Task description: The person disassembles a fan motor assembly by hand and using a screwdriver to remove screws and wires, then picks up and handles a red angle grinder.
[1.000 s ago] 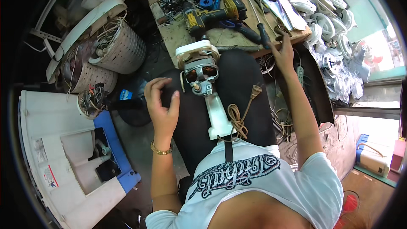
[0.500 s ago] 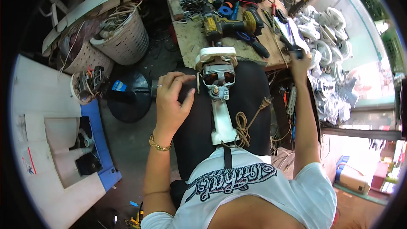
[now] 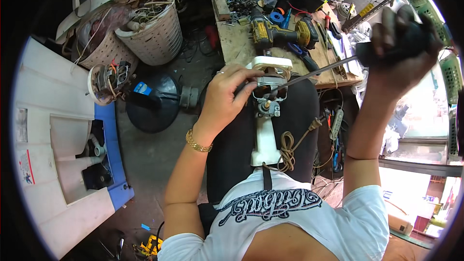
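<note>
A fan motor point(image 3: 270, 85) with an open metal frame sits on a white neck point(image 3: 265, 137) resting across my lap, its gearbox end toward me. My left hand point(image 3: 231, 84) holds the motor's left side, thumb and fingertips closed at its rim. Raised at the right, my right hand point(image 3: 406, 67) is wrapped round the black handle of a long-shafted screwdriver point(image 3: 321, 71). The thin metal shaft slants down to the left, its tip at the motor's frame; exact contact is hard to make out. A coiled brown cord with a plug point(image 3: 287, 151) lies beside the neck.
Ahead stands a wooden bench point(image 3: 232, 43) with a yellow and black cordless drill point(image 3: 280, 34), blue-handled pliers point(image 3: 302, 55) and small metal parts. Perforated white baskets point(image 3: 157, 38) are at the far left. Another fan motor on a stand point(image 3: 104, 84) stands left, with a round black base point(image 3: 153, 104).
My right hand has come back from the bench's right side with a screwdriver, its tip now at the motor. My left hand has moved right onto the motor.
</note>
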